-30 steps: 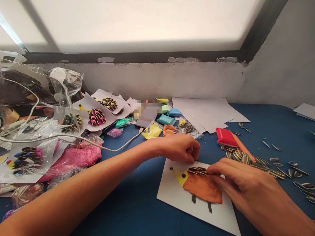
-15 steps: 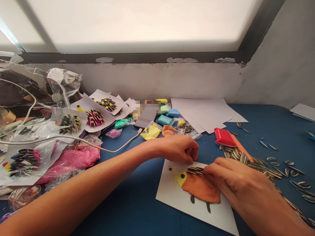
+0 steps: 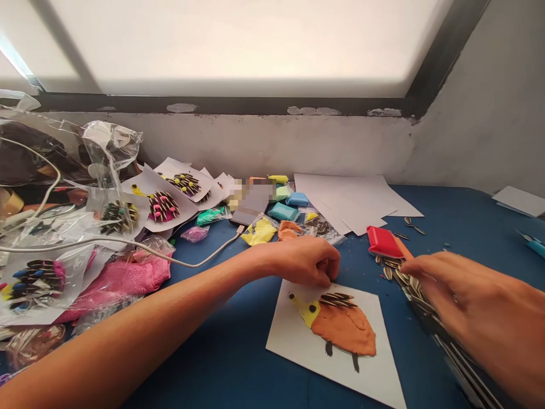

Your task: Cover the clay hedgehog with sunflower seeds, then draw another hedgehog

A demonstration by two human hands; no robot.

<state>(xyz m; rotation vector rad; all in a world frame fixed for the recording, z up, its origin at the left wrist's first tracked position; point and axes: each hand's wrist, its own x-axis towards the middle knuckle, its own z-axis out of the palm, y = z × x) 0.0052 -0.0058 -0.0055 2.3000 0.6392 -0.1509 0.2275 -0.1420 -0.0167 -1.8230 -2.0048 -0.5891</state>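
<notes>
A white card (image 3: 293,346) carries a hedgehog-like figure with an orange clay body (image 3: 344,329) and a yellow head (image 3: 307,311). Several striped sunflower seeds (image 3: 338,299) stick out along its upper back. My left hand (image 3: 309,261) rests at the card's top edge, fingers curled closed; whatever is inside them is hidden. Over the loose pile of sunflower seeds (image 3: 419,292), right of the card, is my right hand (image 3: 472,307), slightly blurred. Its fingers reach toward the pile and appear apart, with nothing seen in them.
A red clay packet (image 3: 385,242) lies beside the seeds. Behind are white sheets (image 3: 340,199), blue clay packets (image 3: 284,212) and a phone (image 3: 251,207) with a white cable (image 3: 204,262). Finished seed figures (image 3: 164,205), plastic bags and a pink cloth (image 3: 123,278) crowd the left.
My right hand has left the figure's back and moved right to the seed pile, uncovering the orange body. My left hand stays at the card's top edge.
</notes>
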